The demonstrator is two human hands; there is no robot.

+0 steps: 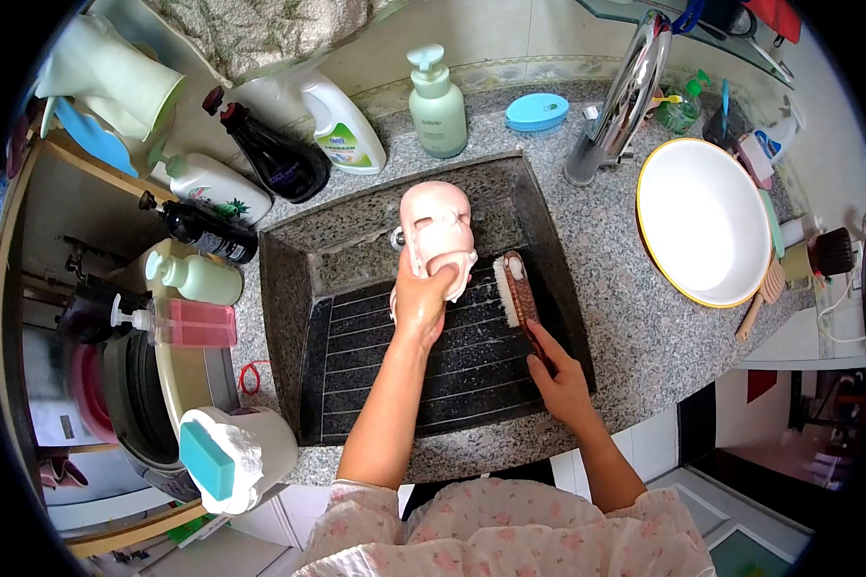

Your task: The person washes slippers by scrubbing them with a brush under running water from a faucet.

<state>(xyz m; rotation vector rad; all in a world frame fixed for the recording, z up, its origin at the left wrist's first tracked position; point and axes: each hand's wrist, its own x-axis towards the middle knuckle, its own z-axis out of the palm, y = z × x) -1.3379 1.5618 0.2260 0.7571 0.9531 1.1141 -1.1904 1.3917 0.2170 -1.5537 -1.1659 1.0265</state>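
My left hand [420, 300] grips the lower end of a pink slipper [438, 229] and holds it sole-up over the granite sink [289, 288]. My right hand [560, 380] holds the handle of a brown scrubbing brush [517, 288]. The brush's white bristles face the slipper and lie just to its right, close to it or touching. Both hands are above the sink's ribbed washboard floor [471, 375].
Several bottles stand around the sink: a green pump bottle [437, 106], a white detergent bottle [342, 125], a dark bottle [274, 154]. A chrome tap [625, 96] and a white basin [702, 221] are on the right. A blue soap dish [536, 112] lies behind.
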